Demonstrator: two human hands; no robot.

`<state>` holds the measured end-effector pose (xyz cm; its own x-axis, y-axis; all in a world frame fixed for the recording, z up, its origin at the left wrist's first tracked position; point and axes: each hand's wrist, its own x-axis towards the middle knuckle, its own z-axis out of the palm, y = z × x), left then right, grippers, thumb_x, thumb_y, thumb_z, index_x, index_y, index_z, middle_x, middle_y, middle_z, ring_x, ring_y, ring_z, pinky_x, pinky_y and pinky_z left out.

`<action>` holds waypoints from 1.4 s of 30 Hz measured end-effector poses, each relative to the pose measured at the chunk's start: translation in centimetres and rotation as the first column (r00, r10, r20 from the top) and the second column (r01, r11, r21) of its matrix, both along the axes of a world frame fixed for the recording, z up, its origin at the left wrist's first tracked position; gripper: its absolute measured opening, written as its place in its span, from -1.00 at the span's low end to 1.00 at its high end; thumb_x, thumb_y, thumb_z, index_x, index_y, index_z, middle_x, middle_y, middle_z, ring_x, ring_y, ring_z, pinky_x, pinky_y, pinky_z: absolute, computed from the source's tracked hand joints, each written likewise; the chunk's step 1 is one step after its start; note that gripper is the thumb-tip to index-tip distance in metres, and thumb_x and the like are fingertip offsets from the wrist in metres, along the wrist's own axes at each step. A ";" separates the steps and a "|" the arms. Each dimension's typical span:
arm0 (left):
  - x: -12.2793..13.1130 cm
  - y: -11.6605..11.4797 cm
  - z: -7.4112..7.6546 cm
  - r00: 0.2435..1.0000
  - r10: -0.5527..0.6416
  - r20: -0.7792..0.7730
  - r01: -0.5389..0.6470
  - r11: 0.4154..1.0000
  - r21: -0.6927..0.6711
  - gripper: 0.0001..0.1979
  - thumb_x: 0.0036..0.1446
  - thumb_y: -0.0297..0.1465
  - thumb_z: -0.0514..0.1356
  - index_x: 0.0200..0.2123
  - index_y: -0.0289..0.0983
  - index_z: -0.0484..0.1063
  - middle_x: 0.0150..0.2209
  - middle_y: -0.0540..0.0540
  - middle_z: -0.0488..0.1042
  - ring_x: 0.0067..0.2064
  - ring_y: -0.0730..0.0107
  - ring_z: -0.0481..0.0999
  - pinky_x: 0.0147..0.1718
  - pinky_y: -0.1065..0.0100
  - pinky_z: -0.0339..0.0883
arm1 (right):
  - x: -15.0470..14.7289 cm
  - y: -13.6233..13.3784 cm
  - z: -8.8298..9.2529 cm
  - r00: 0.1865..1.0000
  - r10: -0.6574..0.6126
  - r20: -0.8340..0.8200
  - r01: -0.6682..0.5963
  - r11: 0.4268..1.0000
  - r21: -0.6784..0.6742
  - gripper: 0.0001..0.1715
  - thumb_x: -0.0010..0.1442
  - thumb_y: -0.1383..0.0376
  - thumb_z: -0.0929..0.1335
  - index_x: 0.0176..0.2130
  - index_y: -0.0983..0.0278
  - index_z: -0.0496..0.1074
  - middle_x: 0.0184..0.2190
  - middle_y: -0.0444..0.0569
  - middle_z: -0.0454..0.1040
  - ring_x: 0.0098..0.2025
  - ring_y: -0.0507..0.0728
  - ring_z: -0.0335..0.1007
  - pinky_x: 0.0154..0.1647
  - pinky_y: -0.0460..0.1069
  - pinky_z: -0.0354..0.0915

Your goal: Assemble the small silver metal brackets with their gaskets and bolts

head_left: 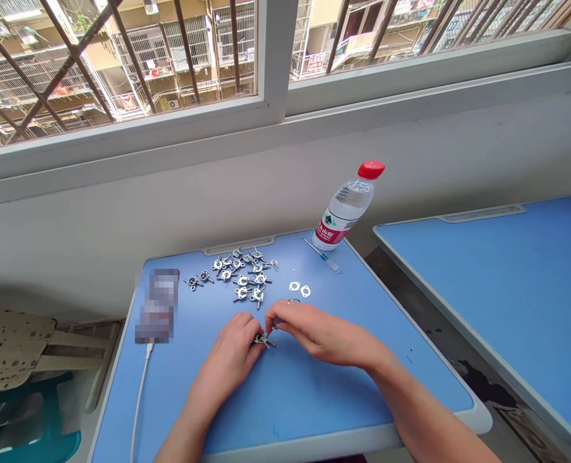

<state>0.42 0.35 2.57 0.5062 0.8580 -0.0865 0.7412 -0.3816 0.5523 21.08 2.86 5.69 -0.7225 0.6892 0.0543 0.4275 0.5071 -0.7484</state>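
My left hand (235, 350) is closed on a small metal fitting (266, 341), low over the blue table. From the right, the fingers of my right hand (309, 325) are pinched together at the top of that fitting. Something small and bluish shows between those fingertips, too small to name. Beyond both hands lies a loose group of similar silvery metal fittings (242, 281), each with a flange and short studs. Two thin flat plates (294, 287) with central holes rest behind my right hand.
A water bottle (346, 212) with a red cap stands at the back right corner of the table (334, 405). Near it lies a slim pen-like tool (321, 255). At left is a blurred phone (157, 305) with a white cable (141, 399). Another blue table (498, 276) stands to the right.
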 end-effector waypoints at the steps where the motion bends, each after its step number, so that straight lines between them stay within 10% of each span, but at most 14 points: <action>1: 0.0 0.0 0.0 1.000 0.000 0.001 0.000 1.000 0.003 -0.86 0.22 -0.59 0.10 -0.28 -0.23 0.35 -0.25 -0.04 0.40 -0.16 0.27 0.38 -0.21 0.30 0.29 | -0.2 0.0 -0.1 1.000 -0.019 0.001 0.019 1.000 0.025 -0.69 0.29 0.54 0.13 -0.21 0.22 0.33 -0.25 -0.06 0.48 -0.21 0.08 0.37 -0.18 -0.01 0.29; 12: 0.1 0.0 -0.2 1.000 0.004 -0.029 -0.004 1.000 0.023 -0.84 0.25 -0.55 0.09 -0.37 -0.22 0.30 -0.27 -0.04 0.39 -0.19 0.26 0.37 -0.25 0.29 0.29 | -1.5 0.1 -3.0 0.985 -0.171 -0.006 0.159 0.897 0.413 -0.60 0.39 0.11 0.24 -0.43 0.25 0.34 -0.58 -0.11 0.39 -0.52 0.05 0.24 -0.47 -0.05 0.06; 29: 0.1 0.0 0.0 1.000 0.015 -0.020 -0.015 1.000 -0.008 -0.88 0.23 -0.55 0.10 -0.32 -0.22 0.33 -0.25 -0.05 0.41 -0.16 0.25 0.39 -0.22 0.27 0.31 | -0.2 -0.1 -0.5 0.988 -0.142 0.060 0.127 0.971 0.203 -0.64 0.32 0.45 0.12 0.02 0.26 0.33 -0.08 0.09 0.50 -0.17 0.15 0.44 -0.14 0.06 0.34; 42: 0.2 0.0 -0.3 0.999 0.004 -0.046 -0.004 1.000 0.010 -0.87 0.22 -0.56 0.14 -0.33 -0.22 0.31 -0.26 -0.04 0.41 -0.17 0.24 0.39 -0.21 0.27 0.30 | -1.6 0.0 -2.9 0.982 -0.187 -0.014 0.172 0.872 0.459 -0.58 0.44 0.19 0.15 -0.37 0.26 0.38 -0.55 -0.10 0.45 -0.54 0.04 0.26 -0.47 -0.05 0.06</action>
